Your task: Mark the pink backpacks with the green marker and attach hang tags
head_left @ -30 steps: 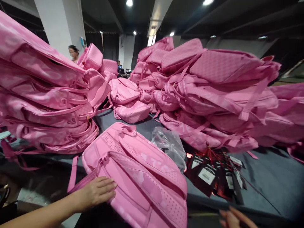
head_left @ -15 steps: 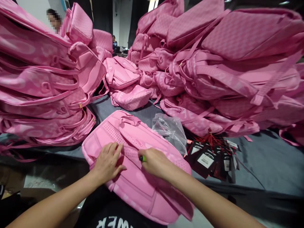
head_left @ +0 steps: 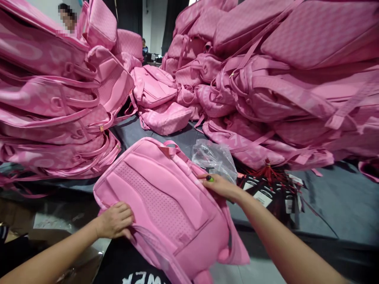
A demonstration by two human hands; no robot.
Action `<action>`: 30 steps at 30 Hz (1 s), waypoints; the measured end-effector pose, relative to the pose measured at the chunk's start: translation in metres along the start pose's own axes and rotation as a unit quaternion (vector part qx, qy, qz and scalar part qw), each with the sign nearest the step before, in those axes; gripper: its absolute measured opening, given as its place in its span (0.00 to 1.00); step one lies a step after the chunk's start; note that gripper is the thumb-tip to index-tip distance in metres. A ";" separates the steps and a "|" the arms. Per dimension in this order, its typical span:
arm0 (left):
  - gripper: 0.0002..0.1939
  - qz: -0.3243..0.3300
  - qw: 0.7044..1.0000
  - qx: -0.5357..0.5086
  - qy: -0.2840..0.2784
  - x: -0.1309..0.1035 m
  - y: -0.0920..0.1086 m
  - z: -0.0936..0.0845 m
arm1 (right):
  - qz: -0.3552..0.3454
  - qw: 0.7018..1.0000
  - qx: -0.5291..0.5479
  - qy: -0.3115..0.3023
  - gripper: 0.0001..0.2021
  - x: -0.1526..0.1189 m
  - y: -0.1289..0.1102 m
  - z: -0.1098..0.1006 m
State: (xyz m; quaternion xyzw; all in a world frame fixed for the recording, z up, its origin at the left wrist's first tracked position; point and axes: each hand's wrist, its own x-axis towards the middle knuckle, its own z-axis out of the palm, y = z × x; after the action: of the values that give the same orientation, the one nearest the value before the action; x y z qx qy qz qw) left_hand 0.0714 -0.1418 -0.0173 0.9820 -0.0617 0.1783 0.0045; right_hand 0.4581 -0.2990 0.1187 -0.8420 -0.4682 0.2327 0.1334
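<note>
A pink backpack (head_left: 154, 173) lies in front of me at the table's near edge, its padded, perforated back panel facing up. On its left side, my left hand (head_left: 115, 221) is closed around a shoulder strap (head_left: 151, 242). My right hand (head_left: 222, 186) is closed on the other strap, at the right side of the backpack. A small black-and-green object (head_left: 210, 178) shows at my right thumb; its kind is unclear. The backpack's lower end hangs over the edge toward me, and its front side is hidden underneath.
Stacked pink backpacks (head_left: 53, 90) rise on the left, and another large heap (head_left: 296, 86) fills the right. A clear plastic bag (head_left: 211, 156) lies beyond my right hand. Black hang tags (head_left: 275, 197) with red strings lie on the grey-covered table (head_left: 340, 209). A person (head_left: 68, 17) is behind the left stack.
Both hands have moved apart from the middle of the back panel to its sides. The straps are now spread outward, exposing the perforated centre. The view has shifted slightly.
</note>
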 end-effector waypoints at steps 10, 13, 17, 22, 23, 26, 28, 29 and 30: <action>0.16 -0.115 0.992 0.041 0.042 0.097 -0.012 -0.069 | 0.040 0.991 -0.013 0.126 0.24 -0.056 -0.018 0.086; 0.14 -0.125 0.985 0.111 0.042 0.156 -0.011 -0.077 | 0.032 0.989 0.024 0.145 0.22 -0.066 -0.012 0.085; 0.18 -0.096 0.991 0.093 0.001 0.210 0.002 -0.066 | 0.035 0.984 0.112 0.137 0.22 -0.092 0.017 0.087; 0.16 0.018 0.999 0.030 -0.006 0.247 0.012 -0.041 | 0.087 0.967 0.175 0.162 0.17 -0.111 0.044 0.092; 0.16 0.031 0.999 0.036 -0.007 0.250 0.003 -0.040 | 0.094 0.967 0.175 0.161 0.16 -0.110 0.048 0.092; 0.21 0.044 0.993 0.114 0.000 0.247 -0.044 -0.052 | 0.103 0.967 0.174 0.152 0.16 -0.104 0.054 0.092; 0.23 0.024 0.983 0.180 0.013 0.237 -0.074 -0.070 | 0.100 0.970 0.166 0.146 0.16 -0.100 0.056 0.092; 0.23 0.010 0.979 0.201 0.017 0.231 -0.082 -0.078 | 0.100 0.972 0.160 0.143 0.17 -0.098 0.058 0.092; 0.22 -0.005 0.978 0.209 0.020 0.226 -0.085 -0.084 | 0.100 0.973 0.154 0.139 0.17 -0.096 0.059 0.091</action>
State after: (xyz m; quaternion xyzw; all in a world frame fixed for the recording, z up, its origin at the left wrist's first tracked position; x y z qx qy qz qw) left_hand 0.2625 -0.0819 0.1419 0.9579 -0.0178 0.2067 -0.1983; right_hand 0.4104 -0.4111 0.0402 -0.8780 -0.3169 0.1946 0.3013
